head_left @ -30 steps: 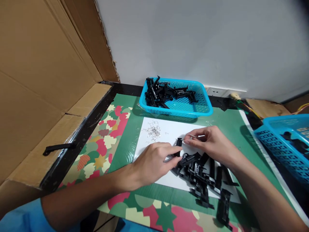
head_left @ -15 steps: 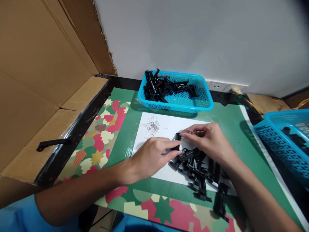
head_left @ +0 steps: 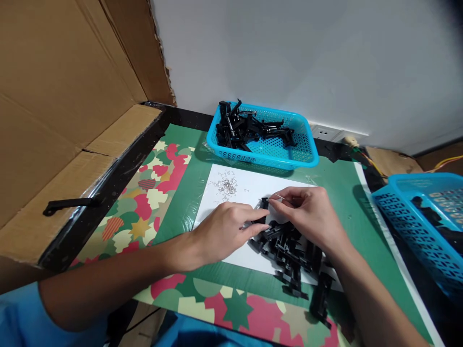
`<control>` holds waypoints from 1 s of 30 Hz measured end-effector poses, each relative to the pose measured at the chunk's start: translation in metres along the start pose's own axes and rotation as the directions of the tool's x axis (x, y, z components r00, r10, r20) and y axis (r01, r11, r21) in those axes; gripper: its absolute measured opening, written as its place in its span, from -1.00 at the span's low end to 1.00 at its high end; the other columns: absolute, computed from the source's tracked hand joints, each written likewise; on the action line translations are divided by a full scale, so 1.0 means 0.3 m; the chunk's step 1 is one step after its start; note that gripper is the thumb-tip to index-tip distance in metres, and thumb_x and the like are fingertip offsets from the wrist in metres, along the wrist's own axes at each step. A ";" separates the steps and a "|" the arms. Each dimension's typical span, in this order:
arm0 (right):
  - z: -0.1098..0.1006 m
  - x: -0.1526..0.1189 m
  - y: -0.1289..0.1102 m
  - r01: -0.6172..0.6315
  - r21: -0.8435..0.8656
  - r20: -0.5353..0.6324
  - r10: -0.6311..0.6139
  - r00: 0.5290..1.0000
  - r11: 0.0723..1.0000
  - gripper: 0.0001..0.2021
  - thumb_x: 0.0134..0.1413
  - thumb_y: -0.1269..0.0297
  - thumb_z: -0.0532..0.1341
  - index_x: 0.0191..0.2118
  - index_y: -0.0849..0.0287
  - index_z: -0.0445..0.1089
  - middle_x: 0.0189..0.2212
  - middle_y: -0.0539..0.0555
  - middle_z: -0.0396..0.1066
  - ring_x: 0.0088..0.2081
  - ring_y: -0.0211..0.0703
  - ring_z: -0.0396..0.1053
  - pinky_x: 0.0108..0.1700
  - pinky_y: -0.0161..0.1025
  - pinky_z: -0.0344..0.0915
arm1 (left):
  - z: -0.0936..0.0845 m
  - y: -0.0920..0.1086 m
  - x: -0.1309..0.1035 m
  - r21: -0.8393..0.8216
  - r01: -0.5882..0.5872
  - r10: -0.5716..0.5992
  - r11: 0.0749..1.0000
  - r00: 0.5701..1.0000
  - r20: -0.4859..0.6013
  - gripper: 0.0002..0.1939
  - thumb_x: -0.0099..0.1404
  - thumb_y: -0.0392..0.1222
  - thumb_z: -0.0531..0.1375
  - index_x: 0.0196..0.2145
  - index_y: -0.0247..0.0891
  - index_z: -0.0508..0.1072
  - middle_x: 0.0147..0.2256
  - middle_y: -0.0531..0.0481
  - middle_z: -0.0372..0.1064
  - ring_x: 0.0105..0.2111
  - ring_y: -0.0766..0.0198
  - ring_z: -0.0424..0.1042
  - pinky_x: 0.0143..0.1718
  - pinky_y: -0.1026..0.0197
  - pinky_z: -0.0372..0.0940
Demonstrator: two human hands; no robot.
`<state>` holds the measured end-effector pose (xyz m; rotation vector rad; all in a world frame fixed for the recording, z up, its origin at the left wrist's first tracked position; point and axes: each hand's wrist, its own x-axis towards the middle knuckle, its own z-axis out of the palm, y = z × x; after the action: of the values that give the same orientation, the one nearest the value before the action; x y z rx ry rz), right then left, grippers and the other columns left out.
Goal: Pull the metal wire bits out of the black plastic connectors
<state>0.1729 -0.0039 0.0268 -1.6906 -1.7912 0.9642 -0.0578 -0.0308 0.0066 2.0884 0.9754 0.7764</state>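
Between thumb and fingers, my left hand [head_left: 231, 226] grips a black plastic part [head_left: 264, 204] whose upper end sticks up past the fingertips. My right hand [head_left: 307, 209] is pinched closed at the top of that part, with a thin metal pin [head_left: 279, 196] showing at its fingers. Below both hands lies a pile of similar black plastic parts [head_left: 289, 250] on a white sheet [head_left: 238, 260]. Small bent wire pieces [head_left: 227, 187] are heaped at the sheet's upper left, and one lies apart from them.
A blue basket [head_left: 267, 161] of black parts stands at the back against the wall. Another blue basket [head_left: 405, 217] is at the right. A black bar-shaped piece [head_left: 68, 204] lies on cardboard at the left. Wall sockets [head_left: 325, 131] sit behind.
The camera view has shifted slightly. Both hands stay close together at the black plastic part, with little visible change in their grip.
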 end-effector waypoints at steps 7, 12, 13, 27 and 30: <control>0.014 -0.010 -0.004 0.042 -0.047 -0.050 -0.045 0.998 0.998 -0.71 0.16 0.08 0.36 -0.33 0.24 0.65 -0.64 0.01 0.34 -0.58 -0.26 0.17 -0.53 -0.27 0.07 | 0.003 0.001 0.004 -0.013 0.000 0.000 1.000 1.000 -0.005 -0.69 0.51 -0.19 0.27 0.13 -0.29 0.62 -0.29 -0.06 0.63 -0.36 0.27 0.54 -0.25 0.21 0.43; 0.019 -0.013 -0.006 0.065 -0.069 -0.036 -0.067 0.997 0.996 -0.69 0.18 0.06 0.34 -0.39 0.22 0.60 -0.64 0.03 0.36 -0.57 -0.23 0.21 -0.55 -0.27 0.07 | 0.001 -0.004 0.004 0.007 -0.024 0.024 1.000 1.000 0.014 -0.71 0.53 -0.20 0.25 0.13 -0.24 0.62 -0.24 -0.06 0.63 -0.31 0.26 0.56 -0.23 0.21 0.43; 0.019 -0.012 -0.007 0.062 -0.067 -0.028 -0.064 0.998 0.996 -0.69 0.18 0.06 0.34 -0.42 0.21 0.59 -0.62 0.04 0.40 -0.57 -0.22 0.24 -0.54 -0.27 0.09 | 0.000 -0.006 0.003 0.010 -0.034 0.034 0.999 0.999 0.021 -0.72 0.54 -0.20 0.24 0.13 -0.24 0.62 -0.24 -0.06 0.62 -0.30 0.26 0.56 -0.23 0.21 0.43; -0.067 -0.008 0.004 0.163 -0.226 0.027 -0.162 0.986 0.960 -0.72 0.33 0.11 0.29 -0.12 0.16 0.70 -0.19 0.17 0.69 -0.26 0.02 0.60 -0.27 -0.15 0.43 | 0.007 -0.016 0.002 0.004 -0.024 0.024 1.000 0.999 0.038 -0.73 0.55 -0.22 0.21 0.12 -0.20 0.62 -0.25 -0.04 0.59 -0.28 0.25 0.54 -0.24 0.19 0.37; -0.060 -0.008 -0.006 0.235 -0.220 0.059 -0.228 0.972 0.947 -0.70 0.42 0.14 0.21 -0.06 0.14 0.68 -0.11 0.16 0.68 -0.16 0.02 0.61 -0.15 -0.13 0.44 | 0.006 -0.013 0.001 0.006 -0.026 0.026 1.000 0.999 0.039 -0.73 0.55 -0.24 0.21 0.11 -0.21 0.62 -0.25 -0.04 0.59 -0.28 0.26 0.54 -0.23 0.19 0.37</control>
<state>0.1858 -0.0034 0.0398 -1.5529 -2.1335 0.7124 -0.0580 -0.0292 0.0025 2.1176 0.9325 0.7434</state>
